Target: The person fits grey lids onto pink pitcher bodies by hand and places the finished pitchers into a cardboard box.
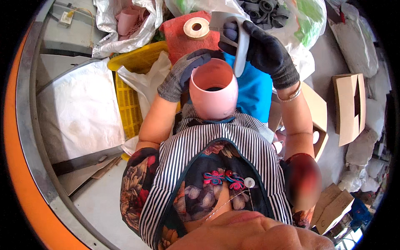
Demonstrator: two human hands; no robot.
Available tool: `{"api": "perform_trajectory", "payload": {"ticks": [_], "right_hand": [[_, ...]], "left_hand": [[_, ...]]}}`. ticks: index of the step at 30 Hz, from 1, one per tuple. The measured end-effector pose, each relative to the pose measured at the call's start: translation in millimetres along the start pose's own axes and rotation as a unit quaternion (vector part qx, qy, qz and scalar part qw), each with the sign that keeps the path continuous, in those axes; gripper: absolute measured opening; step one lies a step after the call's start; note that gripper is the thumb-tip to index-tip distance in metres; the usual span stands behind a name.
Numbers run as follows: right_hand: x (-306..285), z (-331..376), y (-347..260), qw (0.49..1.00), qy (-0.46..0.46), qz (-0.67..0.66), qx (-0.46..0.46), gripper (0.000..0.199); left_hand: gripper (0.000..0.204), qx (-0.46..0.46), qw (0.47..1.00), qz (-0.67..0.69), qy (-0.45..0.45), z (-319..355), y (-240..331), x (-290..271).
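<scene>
Lower centre of the frame: the person's striped apron over a floral top fills the near field; the work is held just above it, in the lap area.

Centre frame: a pink cup [213, 89], rounded and open-mouthed, sits upright with its mouth toward the camera. The left hand [180, 75], in a grey glove, is closed on the cup's rim at the upper left, thumb side over the lip. Hold appears firm; the base of the cup is hidden against the apron.

Just above, upper centre: the right hand [262, 50], in a black glove, is closed around a grey blade tool [238, 41], whose flat edge meets the cup's rim on the right side. Contact looks to be at the lip only.

Judgement: the step in hand is trimming or scraping the rim. It is done well by keeping the edge flat along the lip, turning the cup with the left hand rather than swinging the tool, and using light pressure so the wall does not deform.

Behind, at the top: a red cloth [183, 39] carrying a cream ring [196, 28]; a yellow crate [129, 100] left of centre.
</scene>
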State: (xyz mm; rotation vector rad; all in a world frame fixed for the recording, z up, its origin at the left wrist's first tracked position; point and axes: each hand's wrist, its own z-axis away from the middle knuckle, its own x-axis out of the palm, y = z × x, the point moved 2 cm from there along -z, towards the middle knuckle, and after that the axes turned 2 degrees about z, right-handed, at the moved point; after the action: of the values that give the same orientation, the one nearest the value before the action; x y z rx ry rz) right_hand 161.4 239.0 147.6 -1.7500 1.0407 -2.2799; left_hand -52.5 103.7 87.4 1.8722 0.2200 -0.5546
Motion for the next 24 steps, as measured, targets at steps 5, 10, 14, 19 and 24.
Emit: {"api": "perform_trajectory", "payload": {"ticks": [5,10,14,19,24], "right_hand": [[-2,-5,-1,0.998,-0.064,-0.023,-0.019,0.048],[-1,13,-10,0.995,-0.044,-0.081,-0.033,0.036],[-3,29,-15,0.996,-0.001,-0.067,-0.062,0.036],[-11,37,-17,0.99,0.092,-0.068,-0.088,0.037],[-2,34,-16,0.992,0.004,-0.112,-0.055,0.037]], "left_hand": [[0.035,-0.137,0.981,0.129,0.042,-5,-5,-2],[0.04,-0.061,0.992,0.105,-0.035,-19,-16,-11],[0.042,-0.12,0.974,0.188,-0.049,-30,-22,-15],[0.039,-0.063,0.989,0.11,-0.073,-37,-6,-8],[0.036,-0.098,0.992,0.03,-0.07,-28,1,9]]}}
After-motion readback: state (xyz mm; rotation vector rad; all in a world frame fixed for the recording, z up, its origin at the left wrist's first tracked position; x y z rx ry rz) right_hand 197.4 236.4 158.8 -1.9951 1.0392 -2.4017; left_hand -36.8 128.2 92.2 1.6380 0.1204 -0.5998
